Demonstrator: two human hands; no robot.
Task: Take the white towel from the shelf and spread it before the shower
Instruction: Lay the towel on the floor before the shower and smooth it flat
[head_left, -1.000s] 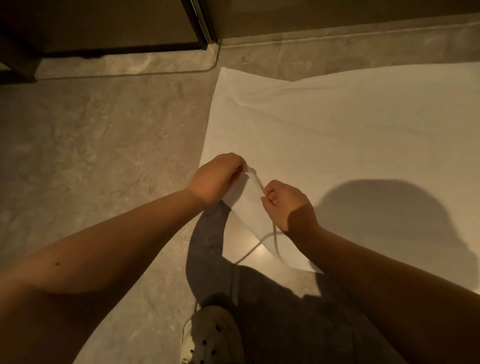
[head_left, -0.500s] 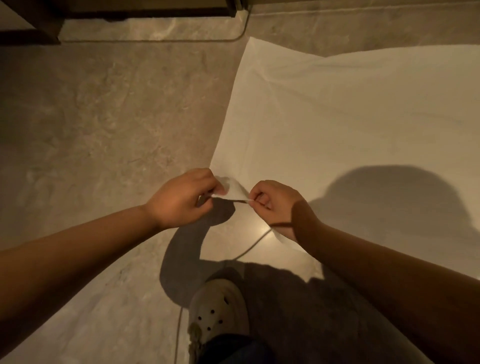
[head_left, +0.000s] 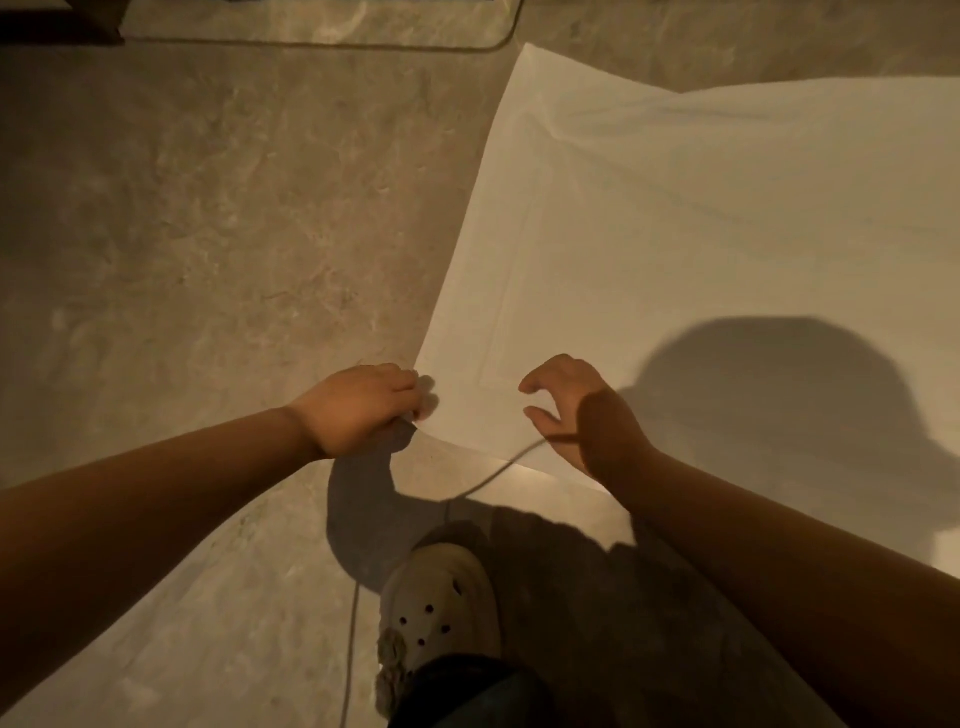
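The white towel (head_left: 701, 234) lies spread flat on the stone floor, filling the right half of the view, with a stitched border line visible near its left edge. My left hand (head_left: 363, 405) grips the towel's near left corner with curled fingers, low at the floor. My right hand (head_left: 576, 410) hovers just above the towel's near edge, fingers loosely spread and holding nothing.
Grey marbled floor (head_left: 208, 234) covers the left side. A curved floor line (head_left: 322, 45) and a dark base (head_left: 52, 21) run along the top. My light perforated clog (head_left: 441, 613) stands near the towel's near edge. A thin cord (head_left: 488, 473) crosses the floor there.
My right hand has let go of the towel's corner and opened. The corner, earlier lifted between both hands, now lies down flat, still held by my left hand. The view has moved forward.
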